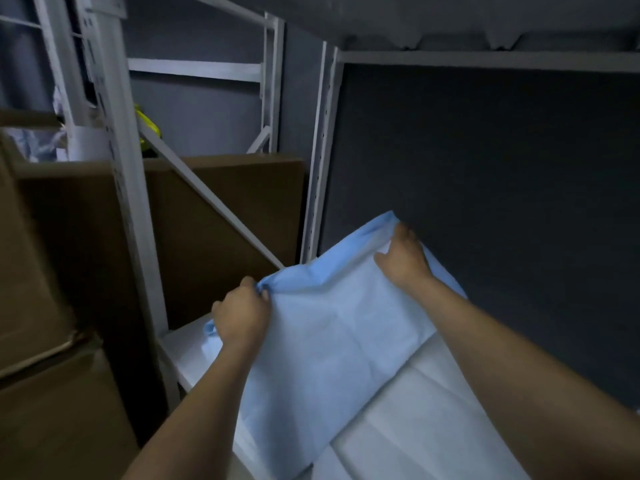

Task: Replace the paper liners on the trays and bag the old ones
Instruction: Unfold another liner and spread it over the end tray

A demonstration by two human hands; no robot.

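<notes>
A light blue paper liner [322, 334] is lifted off a white tray-like shelf surface [188, 355] in the lower middle of the head view. My left hand [242, 317] pinches the liner's bunched near-left corner. My right hand [403, 258] grips its far edge, raised above the shelf. Under the blue sheet lies a white creased sheet [415, 420], spread flat toward the lower right. The far part of the shelf is hidden behind the raised liner.
White metal rack posts [320, 161] and a diagonal brace [214, 202] frame the shelf. Brown cardboard boxes [52, 271] stand stacked at the left and behind the brace. A dark panel [502, 202] backs the shelf; an upper shelf [450, 57] hangs overhead.
</notes>
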